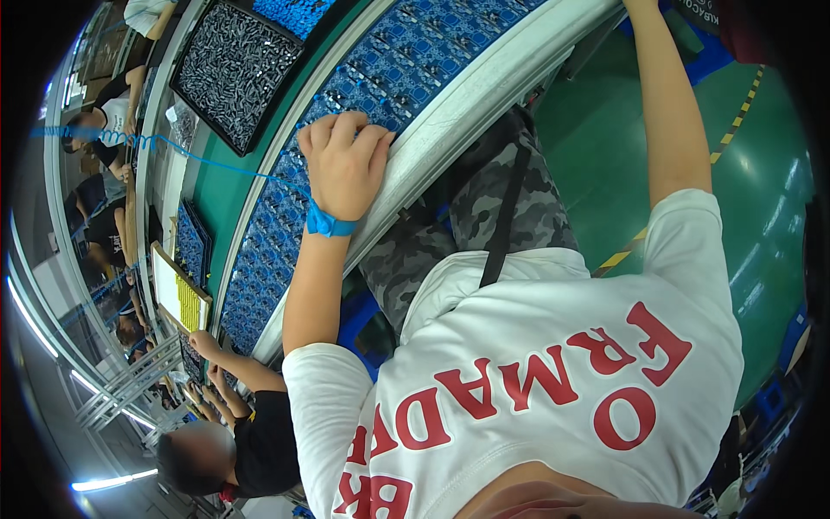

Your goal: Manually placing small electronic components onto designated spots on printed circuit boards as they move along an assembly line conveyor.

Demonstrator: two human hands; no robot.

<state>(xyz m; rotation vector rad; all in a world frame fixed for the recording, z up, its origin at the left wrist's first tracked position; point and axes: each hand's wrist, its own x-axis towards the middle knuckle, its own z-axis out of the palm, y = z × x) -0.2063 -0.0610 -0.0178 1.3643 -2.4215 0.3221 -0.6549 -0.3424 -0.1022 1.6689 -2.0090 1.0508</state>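
Observation:
My left hand [346, 164] rests over a row of blue circuit boards [424, 52] on the line, close to its pale metal rail [493, 91]. Its fingers are curled down, and their tips are hidden, so I cannot make out what they hold, if anything. Around that wrist sits a blue strap [330, 223], with a thin blue cord [229, 166] running off to the left. Small blue parts [353, 73] stand on the boards just beyond the fingers. My right forearm [670, 104] reaches up past the top edge, with its hand out of view.
A black tray of small dark cylindrical parts [235, 73] lies beyond the boards, beside a heap of blue parts [294, 12]. Yellow parts [188, 304] fill a framed tray at left. A co-worker [259, 445] is close on my left; others work across the line.

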